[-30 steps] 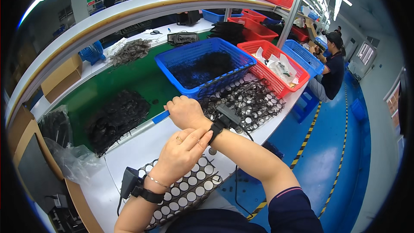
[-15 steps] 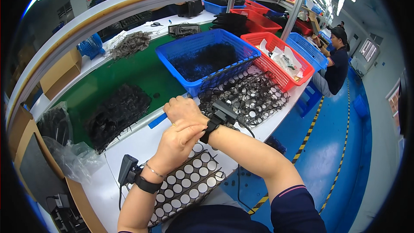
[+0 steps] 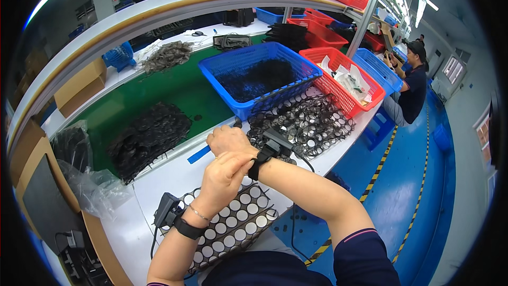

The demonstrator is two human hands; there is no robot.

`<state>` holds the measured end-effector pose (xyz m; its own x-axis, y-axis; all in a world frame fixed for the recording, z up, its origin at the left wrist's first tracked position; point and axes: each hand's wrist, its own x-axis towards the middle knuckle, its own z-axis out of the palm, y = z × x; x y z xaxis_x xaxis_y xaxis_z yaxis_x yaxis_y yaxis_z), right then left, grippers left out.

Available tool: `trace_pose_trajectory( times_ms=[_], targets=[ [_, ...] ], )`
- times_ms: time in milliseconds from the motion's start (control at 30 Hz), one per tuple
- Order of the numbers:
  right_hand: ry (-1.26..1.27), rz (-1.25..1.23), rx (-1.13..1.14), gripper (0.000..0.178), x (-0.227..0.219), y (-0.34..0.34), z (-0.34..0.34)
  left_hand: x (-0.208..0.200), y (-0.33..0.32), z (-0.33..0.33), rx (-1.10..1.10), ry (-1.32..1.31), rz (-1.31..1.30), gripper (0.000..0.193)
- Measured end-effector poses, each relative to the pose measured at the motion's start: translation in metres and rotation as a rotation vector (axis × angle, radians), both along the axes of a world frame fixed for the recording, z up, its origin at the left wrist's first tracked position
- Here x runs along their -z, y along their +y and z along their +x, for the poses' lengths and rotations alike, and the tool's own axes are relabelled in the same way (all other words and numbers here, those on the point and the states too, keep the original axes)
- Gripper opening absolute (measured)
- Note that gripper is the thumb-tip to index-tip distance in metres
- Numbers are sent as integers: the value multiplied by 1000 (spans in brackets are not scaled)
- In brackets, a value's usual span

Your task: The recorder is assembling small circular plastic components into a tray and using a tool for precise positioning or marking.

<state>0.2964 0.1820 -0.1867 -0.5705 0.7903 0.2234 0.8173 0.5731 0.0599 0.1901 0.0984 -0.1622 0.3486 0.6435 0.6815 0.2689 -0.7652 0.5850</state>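
Observation:
My left hand (image 3: 222, 177) pinches the black strap (image 3: 257, 165) around my right wrist, thumb and fingertips pressed together at its edge. My right hand (image 3: 230, 141) is held over the worktable, back upward, with its fingers curled in and nothing seen in them. A small black box-shaped device (image 3: 277, 143) with a cable sits on that strap. A similar black device (image 3: 169, 210) is strapped to my left wrist, above a thin bracelet. Beneath my arms lies a dark sheet with rows of round white openings (image 3: 242, 215), partly hidden by my left forearm.
Tangled black cut-out webs (image 3: 301, 122) lie beyond my right wrist, by a blue basket (image 3: 243, 107) of black pieces and a red basket (image 3: 360, 103). A dark pile (image 3: 151, 137) rests on the green surface. Clear plastic bags (image 3: 92, 190) lie left. A seated person (image 3: 413, 87) works at right.
The view has shifted slightly, so the table and baskets sit a little lower and to the right. My left hand keeps its pinch on the right wrist strap.

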Motion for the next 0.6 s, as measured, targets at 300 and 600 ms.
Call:
trace_pose_trajectory(
  times_ms=[300, 600],
  targets=[
    [-35, 123, -61, 16, -3, -14, -17, 4, -21, -17, -78, 216, 490, 25],
    [-82, 315, -216, 10, 9, -37, -48, 3, -34, -41, -150, 264, 601, 34]
  ],
)
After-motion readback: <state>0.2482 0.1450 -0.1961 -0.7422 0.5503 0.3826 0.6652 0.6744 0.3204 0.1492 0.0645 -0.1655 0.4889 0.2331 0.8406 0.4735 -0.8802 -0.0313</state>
